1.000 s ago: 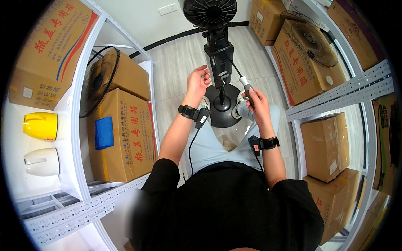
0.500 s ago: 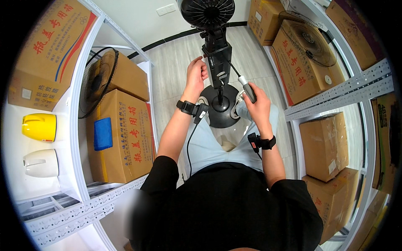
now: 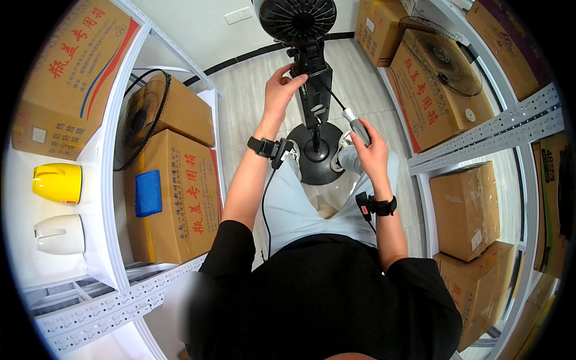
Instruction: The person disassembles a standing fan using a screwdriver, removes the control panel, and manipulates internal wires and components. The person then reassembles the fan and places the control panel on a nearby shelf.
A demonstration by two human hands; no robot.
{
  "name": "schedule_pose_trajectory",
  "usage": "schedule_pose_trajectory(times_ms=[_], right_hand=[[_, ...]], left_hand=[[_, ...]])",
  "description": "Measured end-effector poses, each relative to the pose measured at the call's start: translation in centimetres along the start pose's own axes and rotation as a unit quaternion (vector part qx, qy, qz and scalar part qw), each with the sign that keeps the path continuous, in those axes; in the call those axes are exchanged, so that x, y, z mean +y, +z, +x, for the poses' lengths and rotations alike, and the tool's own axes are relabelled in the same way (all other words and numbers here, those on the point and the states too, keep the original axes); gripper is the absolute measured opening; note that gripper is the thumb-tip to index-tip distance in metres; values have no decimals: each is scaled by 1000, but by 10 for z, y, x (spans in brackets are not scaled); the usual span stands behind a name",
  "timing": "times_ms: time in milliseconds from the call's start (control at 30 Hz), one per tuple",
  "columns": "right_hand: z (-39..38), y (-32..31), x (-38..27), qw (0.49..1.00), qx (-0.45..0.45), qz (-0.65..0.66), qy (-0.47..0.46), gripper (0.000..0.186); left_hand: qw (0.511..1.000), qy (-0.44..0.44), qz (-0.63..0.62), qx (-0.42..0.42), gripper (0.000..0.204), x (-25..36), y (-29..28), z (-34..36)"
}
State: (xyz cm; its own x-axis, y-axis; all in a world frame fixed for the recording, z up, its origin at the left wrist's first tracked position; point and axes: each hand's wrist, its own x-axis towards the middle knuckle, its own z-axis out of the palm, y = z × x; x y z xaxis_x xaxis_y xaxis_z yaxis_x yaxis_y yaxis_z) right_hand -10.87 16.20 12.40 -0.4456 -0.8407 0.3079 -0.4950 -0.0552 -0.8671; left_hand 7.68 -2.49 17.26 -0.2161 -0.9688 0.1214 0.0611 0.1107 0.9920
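A black stand fan without its front grille or blades stands upright before me, its round base between my shoes. My left hand is at the left edge of the fan's upper body, the thumb laid over the edge and the fingers beside it. In my right hand is a screwdriver with a grey and white handle, gripped from the right. Its dark shaft points up and left to the right side of the fan body; whether the tip sits in a screw cannot be made out.
White metal shelves flank me on the left, with cartons, a fan grille, and a yellow and a white plastic housing. More cartons and another grille are on the right. A wall socket is behind.
My left hand has risen slightly and moved right, from loosely curled beside the fan to its body's edge. The right hand and screwdriver have hardly moved.
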Motion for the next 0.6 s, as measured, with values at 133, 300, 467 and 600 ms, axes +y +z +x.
schedule_pose_trajectory(times_ms=[133,300,467,600], right_hand=[[4,-2,4,998,5,-48,-50,42],[5,4,21,978,-69,132,148,38],[14,-1,31,709,-117,585,377,43],[18,-2,47,597,-194,669,398,43]], left_hand=[[990,32,132,29,71,-1,4,7],[987,32,156,32,73,-3,5,11],[988,25,152,30,73,0,5,9],[989,26,147,24,72,-1,6,7]])
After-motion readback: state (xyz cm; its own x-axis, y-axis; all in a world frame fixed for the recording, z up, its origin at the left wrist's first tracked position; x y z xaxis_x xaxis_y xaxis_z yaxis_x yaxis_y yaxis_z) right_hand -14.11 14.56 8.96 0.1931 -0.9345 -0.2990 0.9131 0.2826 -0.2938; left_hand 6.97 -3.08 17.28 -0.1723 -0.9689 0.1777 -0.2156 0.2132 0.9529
